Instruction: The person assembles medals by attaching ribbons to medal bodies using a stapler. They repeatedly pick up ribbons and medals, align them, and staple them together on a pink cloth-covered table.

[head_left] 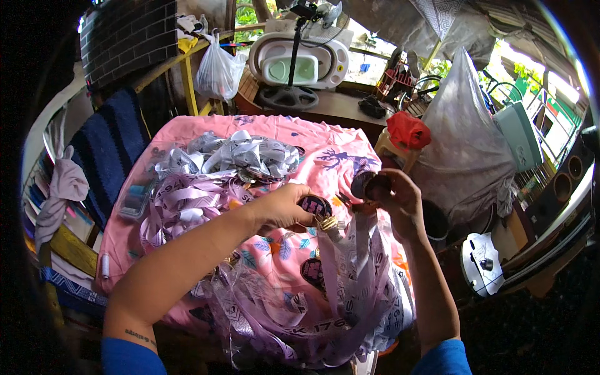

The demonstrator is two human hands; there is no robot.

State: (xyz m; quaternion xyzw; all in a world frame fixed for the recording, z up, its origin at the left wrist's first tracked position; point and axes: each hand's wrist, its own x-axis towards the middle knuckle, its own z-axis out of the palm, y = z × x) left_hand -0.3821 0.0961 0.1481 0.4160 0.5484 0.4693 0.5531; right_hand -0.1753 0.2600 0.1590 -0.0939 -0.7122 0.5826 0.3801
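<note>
My left hand (284,209) grips a round dark medal (314,206) with pink markings, its gold-coloured clasp (327,223) joined to a lilac ribbon. To its right, my right hand (400,200) holds another dark round medal (362,185) between thumb and fingers. Lilac printed ribbons (350,275) hang below both hands and loop toward the near edge of the table. Between them another medal (312,271) lies on the pink cloth (262,253). A heap of lilac ribbons (184,203) is left of my left hand, with grey-white ribbons (244,153) piled behind.
A clear plastic box (133,201) and a white thread spool (105,265) sit at the table's left side. A blue striped towel (112,156) drapes beyond them. To the right stand a stool with a red bag (408,130) and a large covered object (462,125).
</note>
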